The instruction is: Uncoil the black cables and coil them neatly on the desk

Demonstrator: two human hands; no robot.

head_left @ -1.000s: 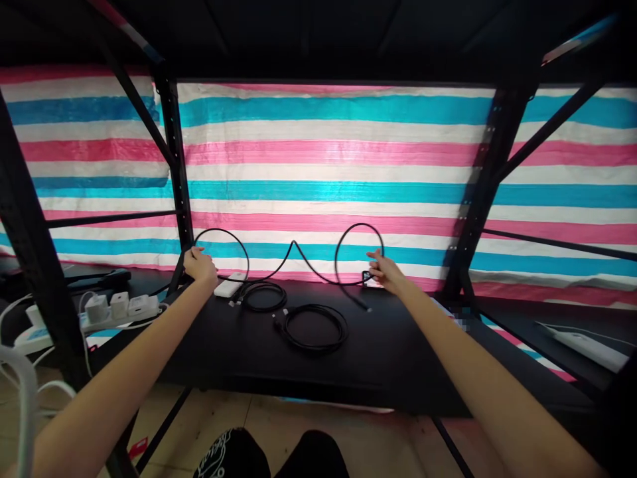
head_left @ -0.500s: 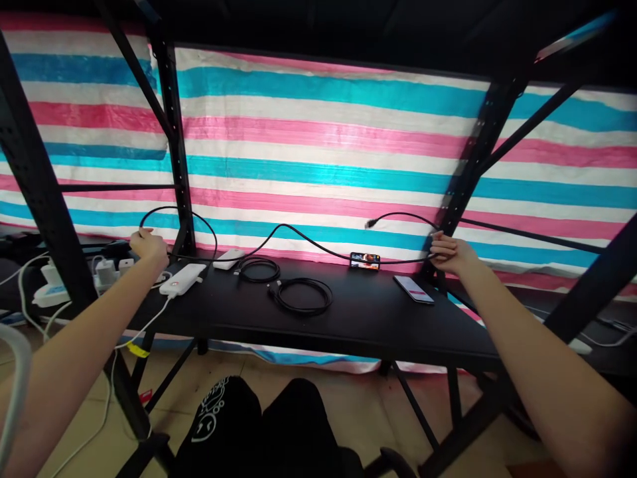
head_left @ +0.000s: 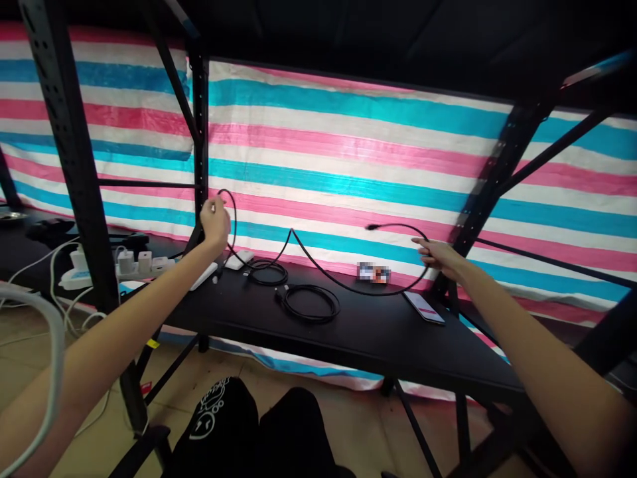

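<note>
One cable [head_left: 358,292], black and thin, is held up in a slack, wavy span between the left hand [head_left: 215,222] and the right hand [head_left: 440,255], above the shelf [head_left: 378,338] and before the striped sheet [head_left: 323,153]. Left fingers: curled round the cable, with a small loop stood up to their right. Right fingers: closed on it in a light pinch, well behind the plug [head_left: 371,228], which is left free and turned back leftward on an arched length. Handling, as judged: light; springy rather than limp, a sharp kink being kept mid-span; smooth, little prone to slip; sturdy, though the neck of the plug could be strained by a tight bend. Grip best taken on the plug's body or just behind it; loops best led by a loose pinch. Below, on the shelf: far coil [head_left: 271,283], near coil [head_left: 318,320], phone [head_left: 424,309] laid flat at right. Obscured: the cable's other end, not made out at the left hand; the plug's type, too small to be read; the screen [head_left: 367,271] at the far side, pixelated; a white slab [head_left: 204,275], partly covered by the left arm [head_left: 134,318].
</note>
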